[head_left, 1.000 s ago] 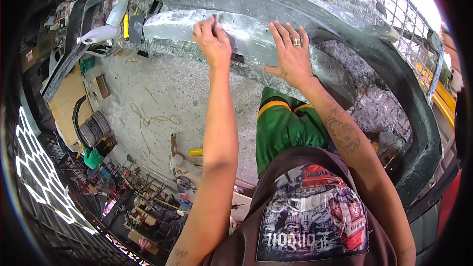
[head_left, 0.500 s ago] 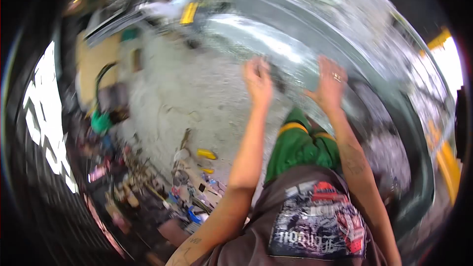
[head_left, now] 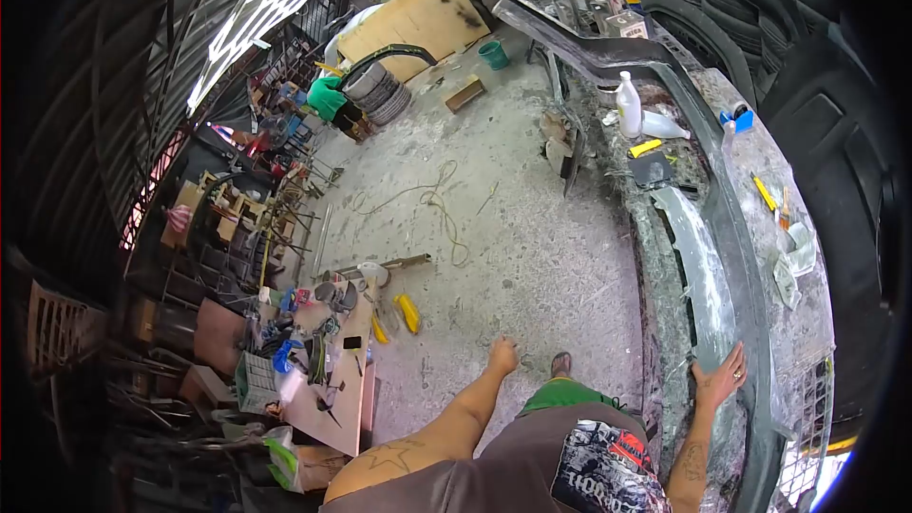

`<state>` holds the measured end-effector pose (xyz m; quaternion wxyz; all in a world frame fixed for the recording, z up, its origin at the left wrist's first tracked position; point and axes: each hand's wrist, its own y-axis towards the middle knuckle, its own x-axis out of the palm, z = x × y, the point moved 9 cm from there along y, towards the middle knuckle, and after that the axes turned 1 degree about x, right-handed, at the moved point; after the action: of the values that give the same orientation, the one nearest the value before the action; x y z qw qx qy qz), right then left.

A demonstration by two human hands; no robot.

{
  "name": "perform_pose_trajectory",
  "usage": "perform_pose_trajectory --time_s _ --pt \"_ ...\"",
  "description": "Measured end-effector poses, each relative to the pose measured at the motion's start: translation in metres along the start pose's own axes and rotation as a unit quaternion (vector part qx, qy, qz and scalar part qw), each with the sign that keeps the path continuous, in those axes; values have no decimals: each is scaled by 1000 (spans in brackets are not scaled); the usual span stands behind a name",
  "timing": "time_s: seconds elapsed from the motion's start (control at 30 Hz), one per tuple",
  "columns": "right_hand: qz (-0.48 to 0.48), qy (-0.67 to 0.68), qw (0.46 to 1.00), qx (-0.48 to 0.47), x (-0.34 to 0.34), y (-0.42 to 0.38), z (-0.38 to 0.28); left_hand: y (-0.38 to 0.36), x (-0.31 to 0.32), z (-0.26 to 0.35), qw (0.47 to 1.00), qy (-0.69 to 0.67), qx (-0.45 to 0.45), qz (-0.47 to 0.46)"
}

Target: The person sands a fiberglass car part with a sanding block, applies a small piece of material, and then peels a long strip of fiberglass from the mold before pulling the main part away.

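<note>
The long grey bumper panel (head_left: 708, 256) lies on the cluttered surface (head_left: 807, 323) at the person's right side, and its long axis runs away from the person, from near the body up toward the far end of the workshop. The panel looks dull grey-green, with a pale, shiny strip along its inner side, and rough, whitish, fibre-like material is around it. The right hand (head_left: 722, 380) rests flat on the near end of this panel, fingers spread and released, not gripping anything. So the rest of the panel lies ahead of this hand, along the same line as the arm. The left hand (head_left: 503, 356) hangs free over the concrete floor (head_left: 494, 228), well apart from the panel; it looks loosely curled, and whether it holds some small thing I cannot tell. The right hand is clearly the nearer one. Farther along the surface, beside the panel, stand a white bottle (head_left: 628, 104) and a second bottle lying on its side (head_left: 665, 126), then a yellow tool (head_left: 646, 147) near them and a blue object (head_left: 741, 120) across the panel. On the floor to the left lie a tangled cord (head_left: 432, 199) and two yellow objects (head_left: 408, 313), near a low board full of small tools (head_left: 323, 370).
</note>
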<state>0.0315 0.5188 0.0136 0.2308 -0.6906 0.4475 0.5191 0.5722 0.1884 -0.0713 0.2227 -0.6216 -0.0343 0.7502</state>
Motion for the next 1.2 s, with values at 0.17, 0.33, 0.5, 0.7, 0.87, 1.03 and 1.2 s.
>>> perform_pose_trajectory --time_s 0.17,0.33,0.5,0.7,0.87,1.03,1.2 --pt "-34 -18 999 23 13 1 9 15 -13 -48 999 -13 -28 -22" --pt "15 -6 1000 -4 -12 0 0 69 -17 -52 996 -70 34 -43" --pt "90 217 960 154 -19 -63 -14 147 -29 -37 973 -70 216 49" --pt "91 382 882 259 15 -140 -71 218 -61 54 916 -127 380 -20" --pt "76 409 867 276 30 -110 -86 241 -97 176 895 -111 430 -37" --pt "-137 370 872 291 67 -78 -77 246 -159 289 868 -84 489 -23" --pt "-51 444 874 190 87 -41 -95 271 -199 377 839 -108 533 -17"
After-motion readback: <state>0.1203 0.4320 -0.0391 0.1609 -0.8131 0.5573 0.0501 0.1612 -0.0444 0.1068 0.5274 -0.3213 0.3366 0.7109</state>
